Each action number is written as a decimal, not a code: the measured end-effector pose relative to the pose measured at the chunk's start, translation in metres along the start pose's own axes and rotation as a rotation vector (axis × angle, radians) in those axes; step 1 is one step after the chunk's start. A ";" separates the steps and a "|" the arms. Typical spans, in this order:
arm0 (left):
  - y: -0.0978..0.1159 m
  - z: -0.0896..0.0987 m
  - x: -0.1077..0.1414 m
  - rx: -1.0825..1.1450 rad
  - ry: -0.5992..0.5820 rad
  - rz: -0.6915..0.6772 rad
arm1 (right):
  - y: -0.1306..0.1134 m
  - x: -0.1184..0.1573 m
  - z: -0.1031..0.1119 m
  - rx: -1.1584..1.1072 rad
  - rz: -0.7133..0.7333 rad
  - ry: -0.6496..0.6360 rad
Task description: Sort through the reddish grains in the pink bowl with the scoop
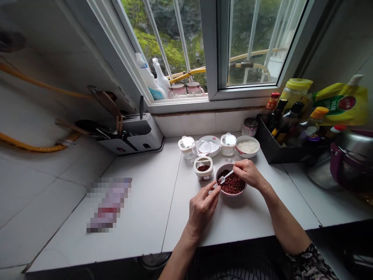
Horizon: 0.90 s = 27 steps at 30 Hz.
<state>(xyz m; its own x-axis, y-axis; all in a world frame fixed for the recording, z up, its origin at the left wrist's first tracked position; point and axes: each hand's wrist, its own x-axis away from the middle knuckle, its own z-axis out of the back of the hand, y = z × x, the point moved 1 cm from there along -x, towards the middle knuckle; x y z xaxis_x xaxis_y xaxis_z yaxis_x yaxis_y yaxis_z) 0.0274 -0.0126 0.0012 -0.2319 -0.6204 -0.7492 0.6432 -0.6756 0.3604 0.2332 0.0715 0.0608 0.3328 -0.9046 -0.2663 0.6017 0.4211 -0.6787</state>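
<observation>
My right hand [247, 173] pinches the handle of a small white spoon [226, 176], whose scoop rests on dark red peppercorns [233, 186]. These peppercorns fill much of a pink-edged bowl [231, 195]. At the bowl's left rim, my left hand [204, 204] has its thumb and fingers closed on the edge. Just behind that hand stands a clear jar with a white frame lid [203, 160], with more of the dark red peppercorns inside.
Farther back are two white-lidded jars [228, 144] [186, 144], a bowl of white powder [213, 141] and a bowl of pale grains [247, 146]. A black bin of bottles [276, 151] stands right, beside a pot [354, 163]. A knife holder [131, 140] is left.
</observation>
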 end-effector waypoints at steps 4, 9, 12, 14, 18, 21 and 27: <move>0.000 -0.001 0.000 0.004 0.007 -0.005 | 0.001 0.001 0.005 -0.079 -0.053 0.008; 0.000 0.000 0.000 0.008 0.003 0.004 | -0.002 0.002 0.008 -0.113 -0.073 0.018; 0.000 0.000 0.000 0.007 0.000 0.002 | 0.000 0.001 0.008 -0.067 -0.060 0.020; 0.000 0.001 -0.001 0.005 -0.002 0.003 | 0.002 0.000 0.007 -0.044 -0.053 0.016; 0.001 0.001 -0.001 0.004 0.002 -0.007 | 0.003 0.000 0.005 -0.027 -0.065 0.018; 0.001 0.001 -0.002 -0.004 -0.002 -0.012 | 0.002 0.000 0.006 -0.081 -0.093 0.018; 0.001 0.001 -0.001 -0.007 -0.002 -0.008 | 0.001 0.001 0.008 -0.121 -0.119 0.023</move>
<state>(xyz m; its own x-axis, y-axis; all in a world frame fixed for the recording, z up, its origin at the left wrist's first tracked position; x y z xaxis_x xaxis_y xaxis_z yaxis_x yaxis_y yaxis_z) 0.0275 -0.0128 0.0028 -0.2384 -0.6156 -0.7512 0.6461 -0.6780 0.3505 0.2393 0.0715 0.0655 0.2470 -0.9493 -0.1942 0.5438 0.3017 -0.7831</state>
